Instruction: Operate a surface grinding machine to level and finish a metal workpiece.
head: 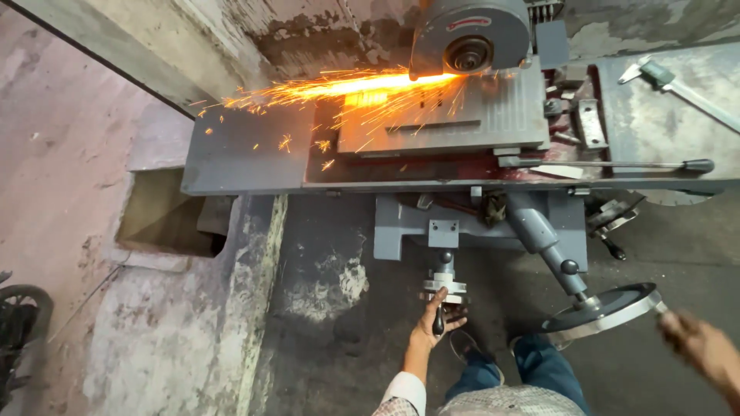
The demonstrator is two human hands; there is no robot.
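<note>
Surface grinding pass underway: left hand [433,323] clamped on small handwheel [443,291]; right hand [705,350] blurred, grip unclear, near large handwheel [605,308]; wheel [470,35] throwing sparks [324,88].

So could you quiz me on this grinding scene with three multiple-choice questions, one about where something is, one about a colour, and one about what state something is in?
1. Where does the left hand rest?
A. on the small handwheel under the table
B. on the wheel guard
C. on the caliper

2. What colour are the sparks?
A. blue
B. orange
C. green

3. What is the grinding wheel doing?
A. lying dismounted on the floor
B. covered with a cloth
C. cutting, throwing sparks

Answers: 1 A, the fingers wrap its dark handle. 2 B, a bright orange stream flies leftward. 3 C, sparks shoot from under the wheel across the grey machine table.
</note>
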